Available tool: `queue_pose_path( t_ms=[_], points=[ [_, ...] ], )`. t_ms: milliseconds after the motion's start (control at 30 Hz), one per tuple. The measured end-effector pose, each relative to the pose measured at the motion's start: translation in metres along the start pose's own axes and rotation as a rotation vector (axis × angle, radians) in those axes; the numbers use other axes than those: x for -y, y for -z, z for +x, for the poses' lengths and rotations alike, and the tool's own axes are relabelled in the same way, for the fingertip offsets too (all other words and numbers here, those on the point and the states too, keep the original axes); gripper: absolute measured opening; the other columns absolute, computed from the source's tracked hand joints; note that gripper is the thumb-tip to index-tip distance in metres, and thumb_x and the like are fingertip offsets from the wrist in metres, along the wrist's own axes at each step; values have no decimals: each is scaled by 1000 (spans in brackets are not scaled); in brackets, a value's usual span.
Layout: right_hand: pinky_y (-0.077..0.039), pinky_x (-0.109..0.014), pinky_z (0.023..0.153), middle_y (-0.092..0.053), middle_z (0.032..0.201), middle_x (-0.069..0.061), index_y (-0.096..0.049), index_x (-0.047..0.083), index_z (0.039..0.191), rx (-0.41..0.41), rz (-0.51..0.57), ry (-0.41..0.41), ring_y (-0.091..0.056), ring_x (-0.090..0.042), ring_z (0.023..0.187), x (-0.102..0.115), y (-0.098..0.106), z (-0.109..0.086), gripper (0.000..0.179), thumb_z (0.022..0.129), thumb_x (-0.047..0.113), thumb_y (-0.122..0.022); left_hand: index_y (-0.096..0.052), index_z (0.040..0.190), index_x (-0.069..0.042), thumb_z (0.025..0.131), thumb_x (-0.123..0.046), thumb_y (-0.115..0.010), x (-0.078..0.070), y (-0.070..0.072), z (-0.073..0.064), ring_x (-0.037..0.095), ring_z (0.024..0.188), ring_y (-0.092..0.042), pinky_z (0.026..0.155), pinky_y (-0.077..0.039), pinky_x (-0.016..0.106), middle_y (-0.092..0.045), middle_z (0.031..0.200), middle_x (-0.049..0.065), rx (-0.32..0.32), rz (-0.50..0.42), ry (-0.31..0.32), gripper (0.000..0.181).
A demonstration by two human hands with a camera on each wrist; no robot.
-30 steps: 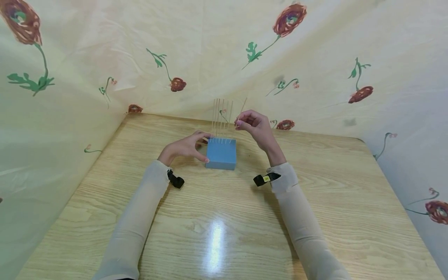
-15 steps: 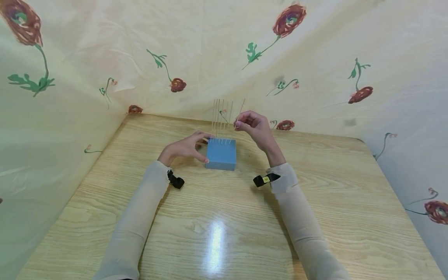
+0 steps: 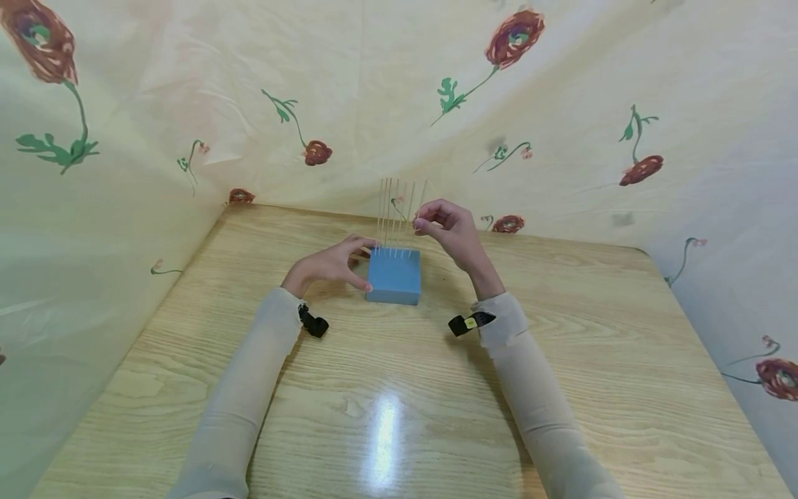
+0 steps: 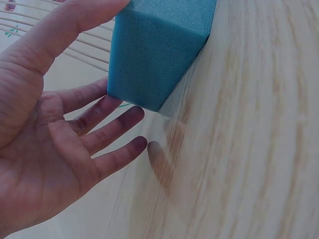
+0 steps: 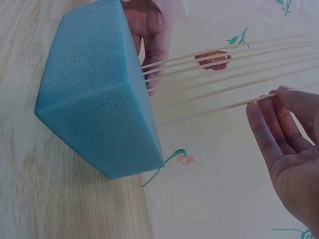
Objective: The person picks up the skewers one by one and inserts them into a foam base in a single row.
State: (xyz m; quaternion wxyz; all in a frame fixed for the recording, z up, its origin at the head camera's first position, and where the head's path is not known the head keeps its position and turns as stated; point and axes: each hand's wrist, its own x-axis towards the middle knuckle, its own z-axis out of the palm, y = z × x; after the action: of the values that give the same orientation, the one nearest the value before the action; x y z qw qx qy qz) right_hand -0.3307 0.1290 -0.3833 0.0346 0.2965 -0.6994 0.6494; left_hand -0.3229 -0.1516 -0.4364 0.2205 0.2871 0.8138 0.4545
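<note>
A blue foam block (image 3: 395,272) lies on the table, with several thin wooden sticks (image 3: 393,215) standing in a row along its far edge. My left hand (image 3: 330,267) holds the block's left side, thumb at the near corner and index finger behind; in the left wrist view the last two fingers (image 4: 122,154) extend free of it. Up at the row's right end, my right hand (image 3: 456,232) pinches one more stick (image 5: 239,104) between thumb and fingertips. That stick slants down toward the block's top; whether its lower end touches the foam I cannot tell.
The light wood-grain table (image 3: 449,402) stretches around the block on all sides. A flower-printed cloth (image 3: 386,83) hangs behind the table and at both sides. Small black cameras sit on both wrists, the right one (image 3: 464,324) near the block's front right.
My right hand has shifted slightly left and down with its stick, which now leans less and stands closer to the row. The left hand and the block have stayed put.
</note>
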Motion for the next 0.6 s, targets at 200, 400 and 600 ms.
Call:
queue_pose_path(
  t_ms=[200, 400, 600],
  points=[
    [-61, -31, 79, -68, 93, -3, -63, -14, 104, 3, -15, 20, -69, -25, 85, 0, -1, 0, 14, 96, -3, -66, -32, 160, -12, 85, -15, -85, -1, 0, 0, 38, 148, -26, 120, -30, 57, -26, 160, 12, 2, -5, -6, 92],
    [-62, -31, 79, -68, 93, -3, -63, -14, 104, 9, -12, 25, -69, -20, 85, -1, -1, 0, 14, 96, -3, -66, -31, 160, -11, 85, -12, -84, -1, 1, 0, 38, 147, -28, 120, -30, 56, -26, 159, 13, 1, -9, -12, 92],
    [-62, -31, 79, -68, 94, -8, -63, -13, 103, 9, -17, 12, -69, -18, 85, 0, 0, 0, 14, 95, -2, -67, -31, 160, -11, 85, -12, -83, -2, 1, 0, 38, 147, -28, 120, -29, 57, -25, 160, 14, 1, -8, -11, 92]
  ],
)
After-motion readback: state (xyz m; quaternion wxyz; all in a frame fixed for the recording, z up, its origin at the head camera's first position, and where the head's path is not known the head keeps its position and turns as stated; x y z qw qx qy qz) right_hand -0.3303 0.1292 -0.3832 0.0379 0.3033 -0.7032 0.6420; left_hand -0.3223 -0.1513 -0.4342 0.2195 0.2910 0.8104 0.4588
